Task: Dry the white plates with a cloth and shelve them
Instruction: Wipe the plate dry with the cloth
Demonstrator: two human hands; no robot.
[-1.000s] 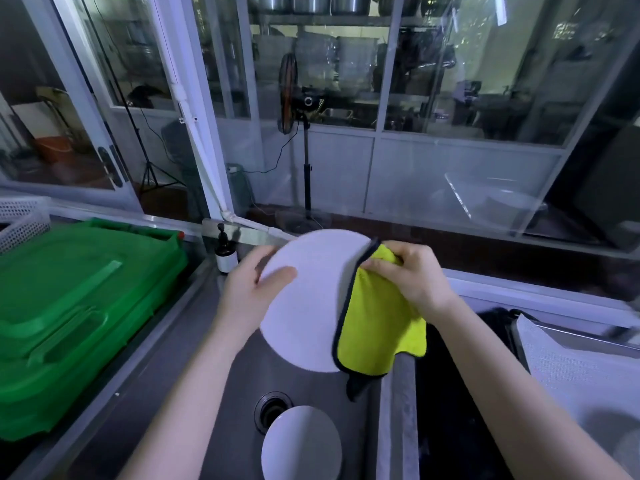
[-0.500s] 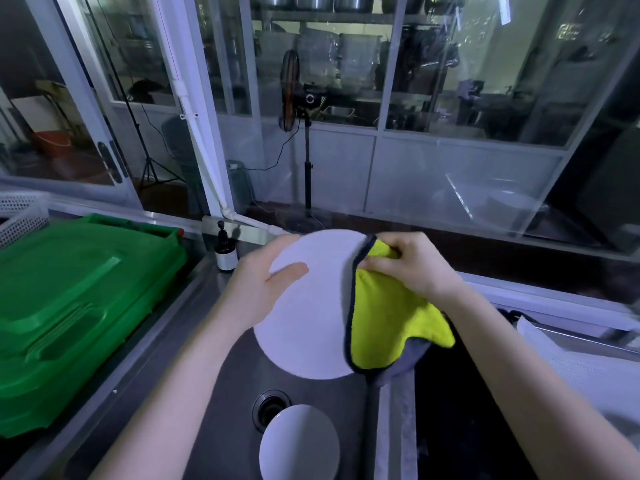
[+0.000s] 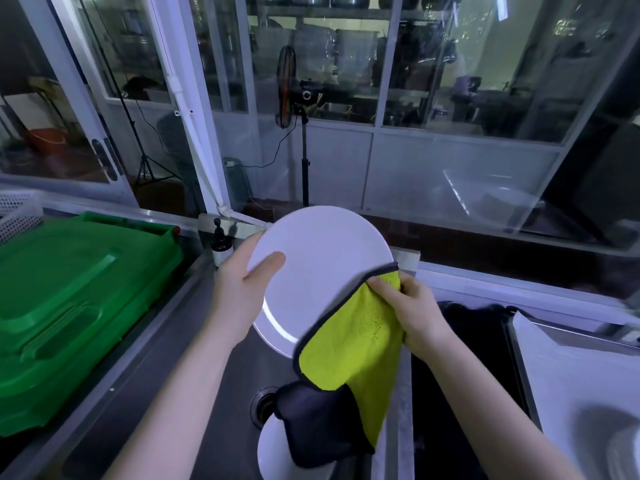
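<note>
A round white plate (image 3: 318, 268) is held tilted above a steel sink (image 3: 221, 393). My left hand (image 3: 242, 282) grips its left rim, thumb on the face. My right hand (image 3: 405, 310) pinches a yellow cloth with a dark edge and dark back (image 3: 349, 344) against the plate's lower right rim. The cloth hangs down over the sink. A second white plate (image 3: 273, 452) lies in the sink basin, partly hidden by the hanging cloth.
A green plastic crate lid (image 3: 69, 299) fills the counter on the left, with a white mesh basket (image 3: 17, 216) behind it. A small pump bottle (image 3: 221, 244) stands at the sink's back. A metal tray (image 3: 571, 386) lies at right. Glass partitions (image 3: 450, 98) rise behind.
My right hand and the cloth slid from the plate's top right edge down to its lower right rim. The plate tilted, showing more of its face.
</note>
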